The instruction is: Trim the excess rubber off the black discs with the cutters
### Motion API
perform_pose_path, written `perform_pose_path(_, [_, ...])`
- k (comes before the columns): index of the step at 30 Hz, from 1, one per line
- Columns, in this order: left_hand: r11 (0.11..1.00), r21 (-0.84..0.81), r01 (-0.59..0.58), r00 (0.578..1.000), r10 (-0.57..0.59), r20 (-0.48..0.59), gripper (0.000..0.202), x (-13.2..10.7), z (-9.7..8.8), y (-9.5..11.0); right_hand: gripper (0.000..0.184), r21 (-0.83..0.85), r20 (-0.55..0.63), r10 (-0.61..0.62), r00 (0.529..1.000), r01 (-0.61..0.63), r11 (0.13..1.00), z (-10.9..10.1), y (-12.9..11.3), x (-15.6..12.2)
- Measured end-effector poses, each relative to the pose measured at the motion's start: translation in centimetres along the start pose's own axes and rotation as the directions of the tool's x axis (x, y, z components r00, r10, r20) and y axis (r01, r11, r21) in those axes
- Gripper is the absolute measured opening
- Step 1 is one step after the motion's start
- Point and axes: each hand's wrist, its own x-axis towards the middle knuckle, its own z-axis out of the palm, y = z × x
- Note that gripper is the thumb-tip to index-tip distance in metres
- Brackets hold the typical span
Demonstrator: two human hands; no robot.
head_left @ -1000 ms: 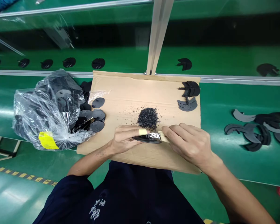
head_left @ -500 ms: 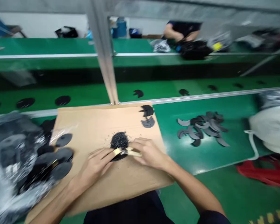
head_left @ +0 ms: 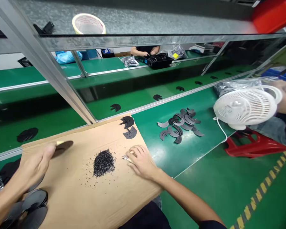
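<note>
My left hand (head_left: 34, 165) is closed on a round black plastic disc (head_left: 62, 147), held low over the left part of a cardboard sheet (head_left: 85, 197); a strip of tape wraps the thumb. My right hand (head_left: 141, 160) rests on the cardboard's right side, fingers curled around a small metal cutting tool (head_left: 125, 157). Between the hands lies a heap of black plastic shavings (head_left: 104, 163). Trimmed black pieces (head_left: 128, 127) sit at the sheet's far right corner.
More black discs (head_left: 33, 210) lie at the lower left. Curved black offcuts (head_left: 180, 125) are piled on the green bench. A white fan (head_left: 244, 106) stands at right over a red stool (head_left: 255, 146). Black parts (head_left: 115, 107) ride the conveyor. Another person (head_left: 145, 50) works far off.
The view has swung up and to the right. My left hand has carried the disc away to the left; my right hand stays on the cardboard with the tool.
</note>
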Motion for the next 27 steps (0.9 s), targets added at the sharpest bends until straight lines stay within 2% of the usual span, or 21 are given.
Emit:
perform_pose_path(2, [0.973, 0.225, -0.041, 0.997, 0.053, -0.050, 0.050, 4.3, 0.3, -2.3, 0.033, 0.004, -0.016, -0.008, 1.000, 0.008, 1.000, 0.0, 0.0, 0.0])
perform_pose_path(3, [0.939, 0.344, -0.028, 0.997, 0.050, -0.055, 0.056, 6.4, 0.6, -3.2, 0.032, 0.007, -0.022, -0.015, 1.000, 0.015, 1.000, 0.0, 0.0, 0.0])
perform_pose_path(4, [0.904, 0.428, 0.021, 1.000, -0.009, -0.030, 0.056, 8.2, 1.0, -3.8, 0.032, 0.010, -0.029, -0.023, 0.999, 0.023, 1.000, -0.1, 0.0, 0.0])
perform_pose_path(6, [0.869, 0.480, 0.124, 0.983, -0.175, 0.063, 0.050, 10.9, 2.1, -4.6, 0.032, 0.014, -0.044, -0.040, 0.998, 0.040, 0.999, -0.2, 0.1, 0.1])
perform_pose_path(9, [0.865, 0.481, 0.143, 0.960, -0.240, 0.147, 0.031, 13.1, 4.0, -5.5, 0.032, 0.022, -0.081, -0.052, 0.995, 0.054, 0.998, -0.4, 0.3, 0.3])
perform_pose_path(13, [0.850, 0.476, 0.226, 0.924, -0.342, 0.172, 0.031, 14.1, 5.8, -7.2, 0.031, 0.041, -0.124, -0.058, 0.991, 0.064, 0.997, -0.5, 0.7, 0.5])
perform_pose_path(19, [0.868, 0.409, 0.282, 0.912, -0.374, 0.166, 0.038, 13.7, 5.9, -9.2, 0.035, 0.071, -0.132, -0.068, 0.989, 0.078, 0.994, -0.7, 0.8, 0.4])
perform_pose_path(24, [0.863, 0.362, 0.352, 0.910, -0.406, 0.083, 0.031, 13.5, 5.8, -9.8, 0.026, 0.113, -0.215, -0.064, 0.975, 0.089, 0.990, -1.2, 1.0, 1.2])
perform_pose_path(27, [0.866, 0.337, 0.370, 0.918, -0.396, 0.010, 0.026, 13.5, 5.9, -9.4, 0.031, 0.139, -0.274, -0.019, 0.962, 0.059, 0.989, -2.0, 2.0, 3.2])
